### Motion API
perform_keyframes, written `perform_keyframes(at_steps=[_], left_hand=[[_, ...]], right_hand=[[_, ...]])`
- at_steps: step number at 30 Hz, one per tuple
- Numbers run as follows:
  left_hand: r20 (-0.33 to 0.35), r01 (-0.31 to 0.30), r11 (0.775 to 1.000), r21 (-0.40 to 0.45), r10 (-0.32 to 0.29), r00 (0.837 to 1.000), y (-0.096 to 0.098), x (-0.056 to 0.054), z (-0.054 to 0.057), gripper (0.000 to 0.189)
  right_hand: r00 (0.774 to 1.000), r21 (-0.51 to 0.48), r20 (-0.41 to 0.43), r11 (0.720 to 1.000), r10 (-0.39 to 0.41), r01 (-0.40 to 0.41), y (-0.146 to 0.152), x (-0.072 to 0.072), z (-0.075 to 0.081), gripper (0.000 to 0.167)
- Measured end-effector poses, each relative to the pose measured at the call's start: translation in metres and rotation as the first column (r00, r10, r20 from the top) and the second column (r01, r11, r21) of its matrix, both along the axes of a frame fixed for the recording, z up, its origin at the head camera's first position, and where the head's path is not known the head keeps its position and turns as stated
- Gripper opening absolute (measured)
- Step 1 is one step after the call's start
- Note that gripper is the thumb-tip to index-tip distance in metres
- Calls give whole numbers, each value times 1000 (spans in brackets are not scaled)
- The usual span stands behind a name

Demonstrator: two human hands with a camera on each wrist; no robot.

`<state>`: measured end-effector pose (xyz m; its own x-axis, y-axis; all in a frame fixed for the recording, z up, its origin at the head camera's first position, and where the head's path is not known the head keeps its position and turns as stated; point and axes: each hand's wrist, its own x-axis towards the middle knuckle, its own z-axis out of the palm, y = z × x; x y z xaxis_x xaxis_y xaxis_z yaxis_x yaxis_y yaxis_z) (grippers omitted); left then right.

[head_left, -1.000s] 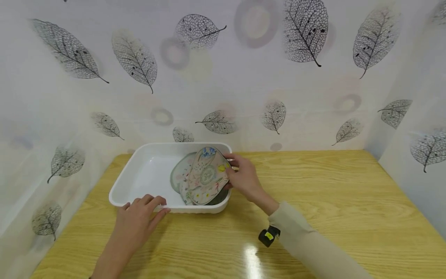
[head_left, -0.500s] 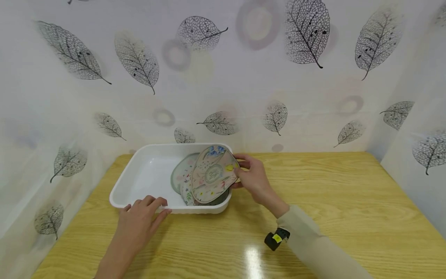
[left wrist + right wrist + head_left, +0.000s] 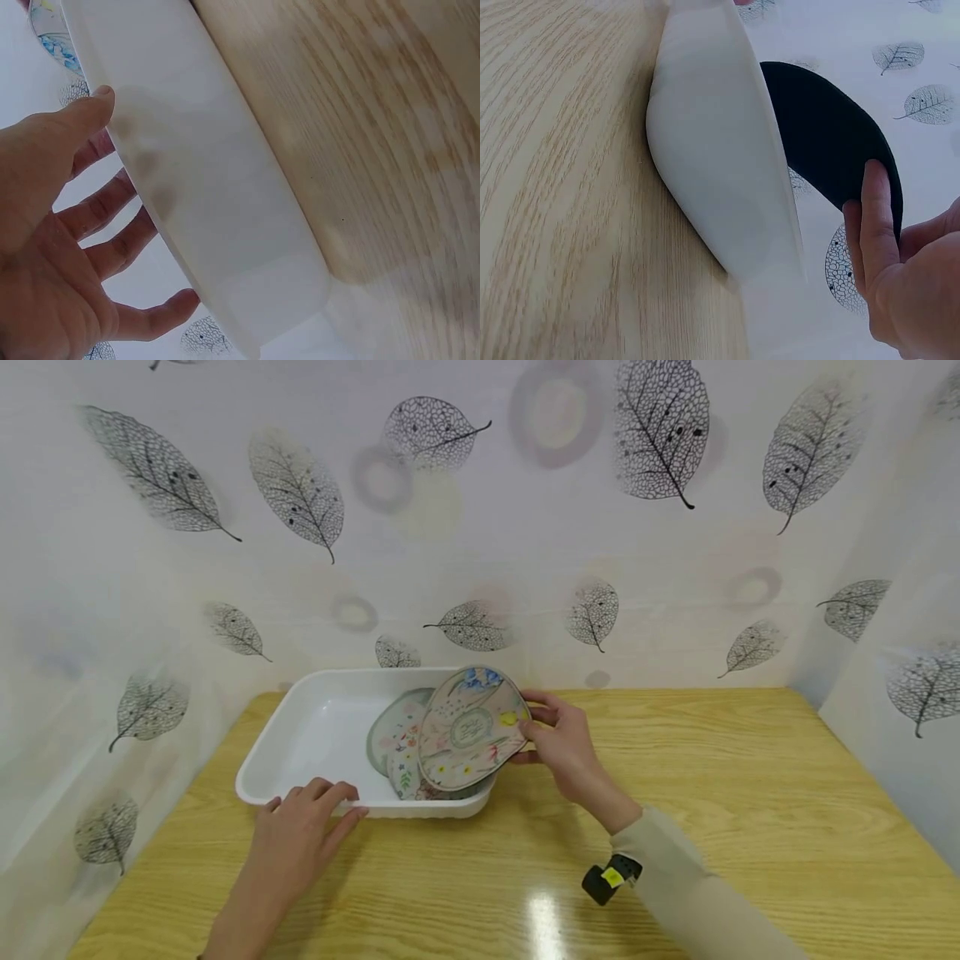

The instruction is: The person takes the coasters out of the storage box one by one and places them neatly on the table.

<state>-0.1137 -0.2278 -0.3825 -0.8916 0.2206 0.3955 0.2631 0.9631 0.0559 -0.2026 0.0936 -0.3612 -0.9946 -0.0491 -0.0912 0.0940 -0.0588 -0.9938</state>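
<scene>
In the head view my right hand (image 3: 566, 752) pinches a round floral coaster (image 3: 457, 752) by its right edge, thumb on the patterned face. The coaster is tilted and raised over the right end of a white plastic tray (image 3: 300, 735). Its plain black underside shows in the right wrist view, with fingers (image 3: 877, 217) against it. Beneath it in the tray lie several other patterned coasters (image 3: 386, 735), partly covered. My left hand (image 3: 296, 831) grips the tray's front rim. In the left wrist view its fingers reach over the rim and the thumb (image 3: 94, 109) touches the outer wall.
The tray stands on a wood-grain table (image 3: 720, 777), toward its far left part. A white cloth (image 3: 525, 543) printed with leaves hangs behind and along both sides of the table. A black device (image 3: 611, 877) is strapped at the right wrist.
My right hand has moved to the right and slightly lifted the floral coaster, uncovering more of the coasters beneath. The left hand stays on the tray rim.
</scene>
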Motion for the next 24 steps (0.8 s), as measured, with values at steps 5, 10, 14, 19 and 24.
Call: perform_keyframes(at_steps=[5, 10, 14, 19, 24], left_hand=[[-16, 23, 1000, 17, -23, 1000, -2, -1, 0, 20], [-65, 82, 997, 18, -80, 995, -3, -2, 0, 18], [-49, 101, 995, 23, -100, 994, -4, -3, 1, 14], [-34, 114, 993, 16, -113, 993, -4, -3, 2, 14], [-41, 143, 990, -8, -143, 989, -3, -4, 2, 15]], right_hand=[[1000, -20, 20, 1000, -18, 18, 10, 1, 1, 48], [999, -33, 21, 999, -24, 24, 23, 2, 1, 48], [999, -35, 12, 999, -32, 32, 31, 3, 0, 48], [999, -41, 11, 999, -34, 35, 36, 4, -1, 47], [999, -45, 13, 998, -37, 38, 40, 4, -1, 48]])
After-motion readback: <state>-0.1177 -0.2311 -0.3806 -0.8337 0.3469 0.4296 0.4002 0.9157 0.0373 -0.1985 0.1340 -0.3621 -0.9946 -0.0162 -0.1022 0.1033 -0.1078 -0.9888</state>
